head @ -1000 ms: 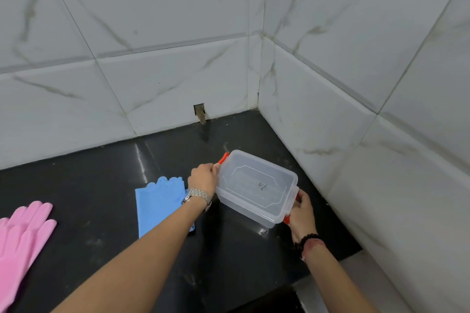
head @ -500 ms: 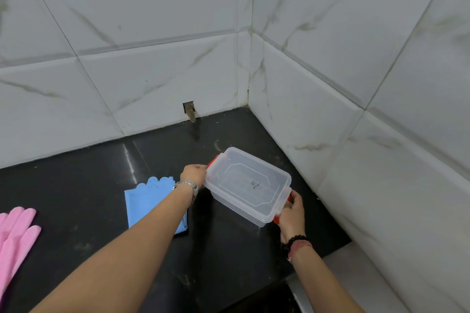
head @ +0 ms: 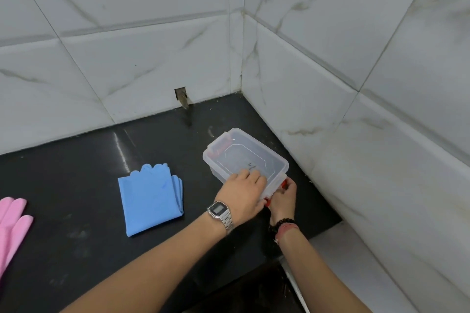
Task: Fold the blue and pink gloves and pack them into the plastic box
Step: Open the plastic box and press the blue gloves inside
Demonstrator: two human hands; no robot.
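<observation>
The clear plastic box point(head: 241, 155) with its lid on sits on the black counter point(head: 76, 160), close to the right wall. My left hand point(head: 240, 192) rests on the near end of the lid, fingers laid over it. My right hand point(head: 283, 198) pinches the red latch point(head: 282, 185) at that same end. A second red latch point(head: 218, 148) shows through the far end. The blue glove point(head: 150, 198) lies folded flat to the left of the box. The pink glove point(head: 12, 223) lies unfolded at the left edge, partly cut off.
White marble tiles form a corner behind and to the right of the box. A small notch with a metal stub point(head: 182, 98) sits in the back wall. The counter's front edge point(head: 254, 269) drops off just behind my wrists.
The box was held up by both end latches; now it sits on the counter. My left hand has moved from the far latch to the near end of the lid.
</observation>
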